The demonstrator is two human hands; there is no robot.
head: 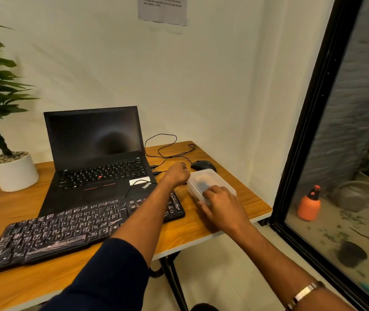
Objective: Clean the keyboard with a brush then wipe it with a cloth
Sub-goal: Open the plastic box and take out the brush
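Note:
The black keyboard (66, 227) with worn white key markings lies slanted across the wooden desk (190, 230), in front of an open laptop. To its right stands a clear plastic container (215, 179) with a dark object inside, too blurred to name. My left hand (177, 175) reaches over the keyboard's right end, its fingers curled against the container's far-left corner. My right hand (220, 204) holds the container's near end, fingers over the top and thumb on the side. I see no brush or cloth in the open.
An open black laptop (96, 151) with a dark screen sits behind the keyboard. A black mouse (202, 165) and its looped cable (168, 149) lie behind the container. A white potted plant (13, 171) stands at the desk's left. A glass door (345, 153) is close on the right.

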